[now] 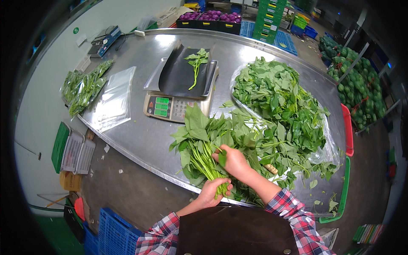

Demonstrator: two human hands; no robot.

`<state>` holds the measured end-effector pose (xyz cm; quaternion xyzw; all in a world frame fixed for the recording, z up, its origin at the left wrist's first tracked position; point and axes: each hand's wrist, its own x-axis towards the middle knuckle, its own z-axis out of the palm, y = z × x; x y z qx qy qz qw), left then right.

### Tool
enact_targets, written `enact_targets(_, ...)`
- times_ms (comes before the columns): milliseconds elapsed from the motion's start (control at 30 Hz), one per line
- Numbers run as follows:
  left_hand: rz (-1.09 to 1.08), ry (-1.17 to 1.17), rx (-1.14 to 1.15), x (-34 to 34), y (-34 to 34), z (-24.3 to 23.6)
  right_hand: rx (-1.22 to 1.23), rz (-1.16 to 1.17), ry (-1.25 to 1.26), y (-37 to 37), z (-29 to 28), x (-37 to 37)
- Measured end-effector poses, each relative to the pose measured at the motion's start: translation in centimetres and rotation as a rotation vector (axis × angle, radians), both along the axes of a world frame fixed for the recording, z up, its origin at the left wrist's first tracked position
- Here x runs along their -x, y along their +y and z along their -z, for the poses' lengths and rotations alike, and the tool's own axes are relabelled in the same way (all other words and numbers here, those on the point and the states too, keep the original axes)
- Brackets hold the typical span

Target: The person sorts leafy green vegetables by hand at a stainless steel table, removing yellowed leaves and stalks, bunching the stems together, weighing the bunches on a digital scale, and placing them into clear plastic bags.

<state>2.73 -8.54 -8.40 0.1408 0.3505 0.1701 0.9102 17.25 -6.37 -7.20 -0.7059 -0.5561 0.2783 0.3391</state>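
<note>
My left hand (212, 191) grips the stem ends of a bunch of leafy greens (199, 142) at the near edge of the steel table (140, 136). The bunch fans away from me toward the scale. My right hand (233, 161) rests on the same bunch, fingers pinching a stem and leaf just above my left hand. A large pile of loose leafy greens (276, 102) lies on clear plastic to the right. One sprig (196, 63) lies on the dark pan of the electronic scale (178, 85).
Clear plastic bags (114, 97) and bagged greens (85, 87) lie at the table's left. A device with a keypad (104, 40) sits at the far left corner. Crates of purple vegetables (210, 19), green crates (270, 19), heaped green produce (357, 80), blue crate (112, 231).
</note>
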Motion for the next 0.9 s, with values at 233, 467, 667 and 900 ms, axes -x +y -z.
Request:
enact_targets(233,0.046,-0.064,-0.001,-0.2,-0.1,-0.2,0.116,-0.072,-0.108,1.2,0.0,-0.3)
enact_targets(467,-0.141,-0.216,0.065,0.5,0.6,1.2,-0.107,-0.074,0.587,-2.8,-2.7,-1.1)
enact_targets(667,-0.142,-0.040,0.281,0.1,1.2,1.7,-0.192,-0.683,0.543,-7.8,-6.8,0.4)
enact_targets(900,-0.139,-0.224,0.123,1.3,1.4,1.7,0.194,-0.525,0.393,-9.1,-7.6,-9.3)
